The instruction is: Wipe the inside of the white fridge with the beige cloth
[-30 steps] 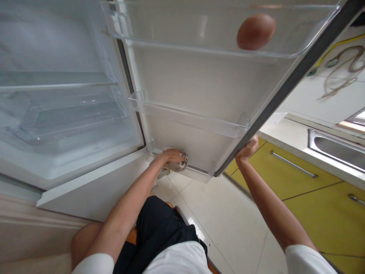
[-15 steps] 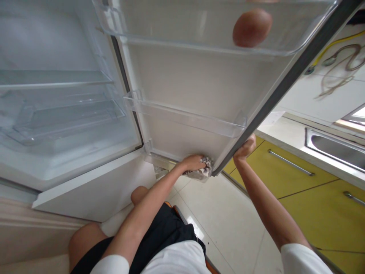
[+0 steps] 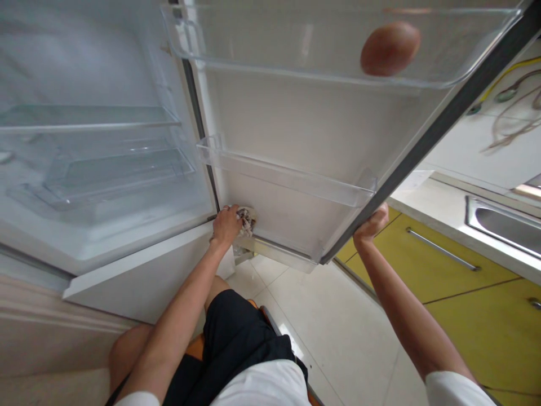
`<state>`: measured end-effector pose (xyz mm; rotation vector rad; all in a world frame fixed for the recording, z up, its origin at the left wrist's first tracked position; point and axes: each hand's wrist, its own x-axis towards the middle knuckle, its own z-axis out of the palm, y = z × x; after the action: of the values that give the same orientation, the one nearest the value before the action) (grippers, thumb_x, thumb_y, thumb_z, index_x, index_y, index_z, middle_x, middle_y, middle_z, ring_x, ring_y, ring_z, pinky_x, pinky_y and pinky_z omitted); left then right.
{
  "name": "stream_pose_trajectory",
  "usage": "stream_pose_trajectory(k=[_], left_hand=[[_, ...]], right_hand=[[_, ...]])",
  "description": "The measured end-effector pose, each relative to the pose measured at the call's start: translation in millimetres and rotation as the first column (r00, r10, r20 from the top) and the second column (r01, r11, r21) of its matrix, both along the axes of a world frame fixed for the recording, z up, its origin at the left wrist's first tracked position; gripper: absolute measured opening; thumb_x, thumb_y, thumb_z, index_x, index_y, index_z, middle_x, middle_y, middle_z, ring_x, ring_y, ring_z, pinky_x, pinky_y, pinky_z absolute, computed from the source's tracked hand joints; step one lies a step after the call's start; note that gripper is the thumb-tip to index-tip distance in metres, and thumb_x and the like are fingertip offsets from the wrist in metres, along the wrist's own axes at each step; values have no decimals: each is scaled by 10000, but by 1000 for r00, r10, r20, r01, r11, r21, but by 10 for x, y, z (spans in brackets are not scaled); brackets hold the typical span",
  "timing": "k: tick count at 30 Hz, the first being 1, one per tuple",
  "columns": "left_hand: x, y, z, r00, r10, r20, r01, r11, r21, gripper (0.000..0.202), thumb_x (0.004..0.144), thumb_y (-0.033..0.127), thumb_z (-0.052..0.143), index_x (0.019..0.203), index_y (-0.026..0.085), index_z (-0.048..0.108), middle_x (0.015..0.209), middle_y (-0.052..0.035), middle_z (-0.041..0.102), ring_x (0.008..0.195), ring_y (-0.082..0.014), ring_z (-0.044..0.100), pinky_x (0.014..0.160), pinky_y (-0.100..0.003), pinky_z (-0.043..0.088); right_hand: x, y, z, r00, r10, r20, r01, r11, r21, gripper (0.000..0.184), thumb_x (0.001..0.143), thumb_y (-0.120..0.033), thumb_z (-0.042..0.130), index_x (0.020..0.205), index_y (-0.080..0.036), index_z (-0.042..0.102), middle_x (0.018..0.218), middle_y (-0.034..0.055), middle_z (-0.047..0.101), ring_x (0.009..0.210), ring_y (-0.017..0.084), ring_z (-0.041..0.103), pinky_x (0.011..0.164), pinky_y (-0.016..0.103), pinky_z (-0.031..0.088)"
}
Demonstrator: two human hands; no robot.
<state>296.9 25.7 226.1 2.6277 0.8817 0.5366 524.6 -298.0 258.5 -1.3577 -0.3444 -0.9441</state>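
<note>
My left hand (image 3: pixel 227 226) is closed on a crumpled, dark-patterned cloth (image 3: pixel 246 220) at the hinge-side end of the lowest door bin (image 3: pixel 287 256). The fridge door (image 3: pixel 304 121) stands wide open. Its free edge is gripped by my right hand (image 3: pixel 372 221), whose fingertips are partly hidden behind the door. Above the cloth runs a shallow clear door shelf (image 3: pixel 287 176) with nothing visible in it. A brown egg (image 3: pixel 390 49) shows through the upper clear door bin (image 3: pixel 270 42).
To the left is the fridge interior with a glass shelf (image 3: pixel 88 119) and a clear drawer (image 3: pixel 122 177). Yellow cabinets (image 3: pixel 473 304), a counter (image 3: pixel 448 197) and a steel sink (image 3: pixel 507 225) stand at the right. Pale floor tiles (image 3: pixel 338 321) lie below.
My left hand has moved the cloth leftward along the lowest bin, from its free-edge end to the hinge end. My right hand still grips the door edge. The view has shifted slightly.
</note>
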Motion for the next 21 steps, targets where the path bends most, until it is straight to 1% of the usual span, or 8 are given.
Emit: stream_pose_trajectory(k=[2, 4, 7, 9, 14, 16, 18, 21], left_hand=[[-32, 86, -42, 988, 75, 132, -73, 997, -20, 447, 913, 224, 529, 1350, 167, 603, 1258, -176, 655, 1173, -332, 643, 1000, -442, 513], [-22, 144, -115, 913, 161, 375, -123, 985, -124, 418, 876, 199, 569, 1289, 175, 632, 1228, -146, 677, 1164, -302, 646, 1038, -423, 497], [42, 214, -234, 620, 349, 702, -111, 925, -362, 367, 796, 147, 626, 1160, 177, 663, 1170, -108, 707, 1142, -257, 648, 1088, -404, 469], [98, 246, -285, 457, 439, 774, -94, 889, -449, 365, 802, 141, 613, 1165, 164, 643, 1196, -116, 701, 1150, -231, 642, 1100, -391, 463], [263, 205, -261, 241, 504, 830, -60, 861, -505, 362, 874, 153, 528, 1230, 156, 594, 1248, -129, 679, 1147, -184, 649, 1084, -347, 476], [341, 124, -195, 178, 512, 840, -39, 857, -514, 354, 891, 166, 503, 1234, 164, 593, 1234, -121, 685, 1136, -179, 655, 1076, -346, 483], [425, -11, -110, 151, 498, 854, -1, 864, -504, 352, 897, 190, 510, 1236, 171, 603, 1234, -121, 688, 1148, -186, 655, 1085, -353, 479], [561, -325, 7, 202, 425, 882, 125, 882, -454, 380, 880, 224, 567, 1254, 186, 619, 1285, -127, 672, 1235, -211, 624, 1134, -370, 441]], right_hand=[[-18, -5, -2, 1000, -5, 1, 5, 1000, -5, 405, 950, -553, 365, 684, -248, 339, 684, -55, 328, 648, 128, 349, 649, 291, 339], [-48, -5, 9, 1000, -13, -1, 13, 1000, -7, 412, 946, -558, 368, 676, -250, 323, 684, -54, 319, 647, 129, 353, 647, 290, 340], [-94, 6, 40, 1000, -17, -20, 17, 1000, -11, 415, 935, -562, 377, 667, -251, 311, 683, -51, 320, 649, 132, 358, 643, 293, 338], [-111, 14, 58, 999, -20, -40, 20, 1000, -8, 423, 920, -587, 382, 669, -253, 314, 685, -50, 323, 652, 135, 361, 647, 298, 341], [-100, 11, 50, 998, -12, -63, 12, 1000, -1, 410, 908, -582, 390, 677, -249, 334, 696, -50, 332, 662, 134, 365, 667, 304, 345], [-93, 4, 35, 998, -11, -54, 11, 1000, -3, 398, 916, -557, 390, 672, -249, 326, 691, -52, 327, 656, 133, 362, 664, 304, 341], [-89, -1, 23, 999, -13, -49, 12, 1000, -10, 394, 921, -545, 391, 670, -251, 316, 684, -53, 321, 649, 134, 362, 657, 302, 340], [-77, 1, 15, 999, -16, -41, 15, 1000, -14, 401, 920, -545, 392, 659, -253, 305, 676, -52, 327, 647, 136, 366, 649, 300, 335]])
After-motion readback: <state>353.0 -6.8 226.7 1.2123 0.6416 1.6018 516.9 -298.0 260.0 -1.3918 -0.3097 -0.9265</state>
